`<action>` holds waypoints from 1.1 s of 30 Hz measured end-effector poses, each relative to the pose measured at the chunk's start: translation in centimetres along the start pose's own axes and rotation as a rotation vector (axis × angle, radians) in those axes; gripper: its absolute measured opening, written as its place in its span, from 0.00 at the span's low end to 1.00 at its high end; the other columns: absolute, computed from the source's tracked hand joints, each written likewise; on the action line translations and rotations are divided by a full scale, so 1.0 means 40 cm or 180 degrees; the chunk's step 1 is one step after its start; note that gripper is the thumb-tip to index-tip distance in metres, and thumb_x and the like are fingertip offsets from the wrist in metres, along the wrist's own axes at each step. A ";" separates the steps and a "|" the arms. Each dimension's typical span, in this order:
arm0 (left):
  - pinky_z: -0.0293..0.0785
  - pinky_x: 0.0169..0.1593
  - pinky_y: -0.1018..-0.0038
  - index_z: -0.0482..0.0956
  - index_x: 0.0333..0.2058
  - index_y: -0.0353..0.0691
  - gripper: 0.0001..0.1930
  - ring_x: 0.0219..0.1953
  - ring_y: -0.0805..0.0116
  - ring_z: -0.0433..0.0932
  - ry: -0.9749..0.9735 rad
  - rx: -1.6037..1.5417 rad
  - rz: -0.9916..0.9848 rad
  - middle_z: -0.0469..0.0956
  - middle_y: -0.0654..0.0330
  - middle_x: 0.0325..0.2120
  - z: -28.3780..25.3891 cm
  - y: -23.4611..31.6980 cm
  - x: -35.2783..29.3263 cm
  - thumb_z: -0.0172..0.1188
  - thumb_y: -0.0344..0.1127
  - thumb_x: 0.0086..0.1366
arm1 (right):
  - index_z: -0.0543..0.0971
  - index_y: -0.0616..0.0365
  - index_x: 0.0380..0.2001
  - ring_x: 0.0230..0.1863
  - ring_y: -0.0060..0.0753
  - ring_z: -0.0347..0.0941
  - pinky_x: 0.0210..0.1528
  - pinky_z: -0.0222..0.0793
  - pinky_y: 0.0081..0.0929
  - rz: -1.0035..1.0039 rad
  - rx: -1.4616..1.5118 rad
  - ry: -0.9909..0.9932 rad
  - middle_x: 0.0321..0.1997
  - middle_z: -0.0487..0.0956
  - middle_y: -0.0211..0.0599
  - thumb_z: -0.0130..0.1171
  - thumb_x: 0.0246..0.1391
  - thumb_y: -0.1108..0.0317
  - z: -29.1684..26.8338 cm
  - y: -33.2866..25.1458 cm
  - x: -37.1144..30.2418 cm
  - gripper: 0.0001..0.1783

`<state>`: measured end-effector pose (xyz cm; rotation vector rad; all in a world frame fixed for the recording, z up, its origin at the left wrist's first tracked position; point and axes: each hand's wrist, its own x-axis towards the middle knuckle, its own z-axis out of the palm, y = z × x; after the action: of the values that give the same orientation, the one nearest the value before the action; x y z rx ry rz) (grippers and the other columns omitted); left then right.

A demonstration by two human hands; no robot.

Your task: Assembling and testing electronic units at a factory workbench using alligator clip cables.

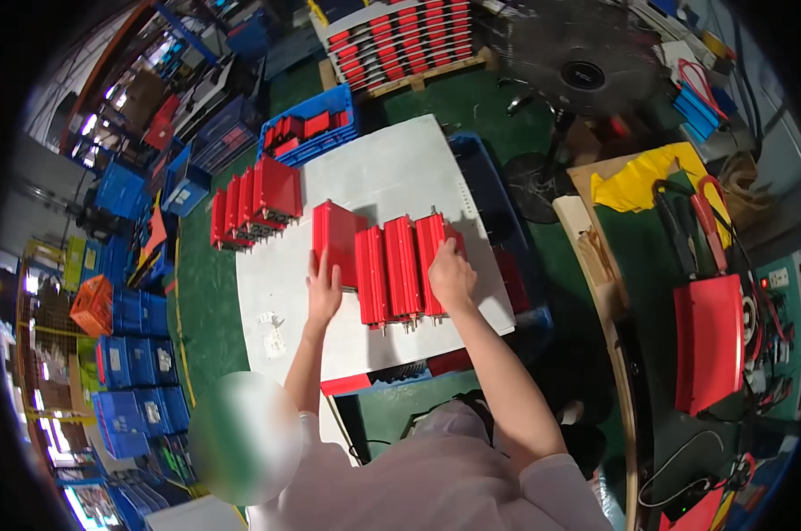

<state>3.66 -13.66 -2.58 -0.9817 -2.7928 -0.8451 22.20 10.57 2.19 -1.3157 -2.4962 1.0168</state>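
While the left hand, fingers spread, touches one red box on the white bench, the right hand curls at the row's rightmost unit, grip unclear; steady, even pressure should keep both upright.

One left hand, one right hand; two groups of four red metal casings; one white table; one pedestal fan.
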 end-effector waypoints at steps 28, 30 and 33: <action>0.80 0.53 0.46 0.71 0.54 0.31 0.21 0.51 0.35 0.82 0.0531 0.1304 -0.1102 0.78 0.38 0.52 -0.011 -0.402 0.674 0.52 0.38 0.67 | 0.70 0.59 0.47 0.40 0.73 0.80 0.45 0.74 0.67 0.0138 -0.0395 0.0113 0.35 0.84 0.63 0.39 0.76 0.54 -0.010 0.000 0.023 0.18; 0.80 0.52 0.45 0.72 0.53 0.32 0.20 0.50 0.34 0.82 0.0579 0.1327 -0.1037 0.77 0.38 0.52 -0.073 -0.388 0.640 0.51 0.38 0.67 | 0.70 0.59 0.46 0.40 0.73 0.80 0.45 0.74 0.67 0.0078 -0.0303 0.0095 0.36 0.84 0.63 0.39 0.76 0.54 0.002 -0.019 0.020 0.18; 0.80 0.49 0.45 0.72 0.52 0.33 0.18 0.47 0.31 0.82 0.0529 0.1349 -0.0900 0.76 0.35 0.51 -0.123 -0.337 0.580 0.48 0.38 0.70 | 0.70 0.59 0.46 0.41 0.74 0.80 0.45 0.73 0.68 0.0009 -0.0235 0.0131 0.37 0.84 0.62 0.39 0.75 0.54 0.006 -0.028 0.010 0.18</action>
<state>-23.38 -11.90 0.53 -0.4395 -2.8241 -0.3053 21.09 10.32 2.63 -1.3466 -2.5244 0.8968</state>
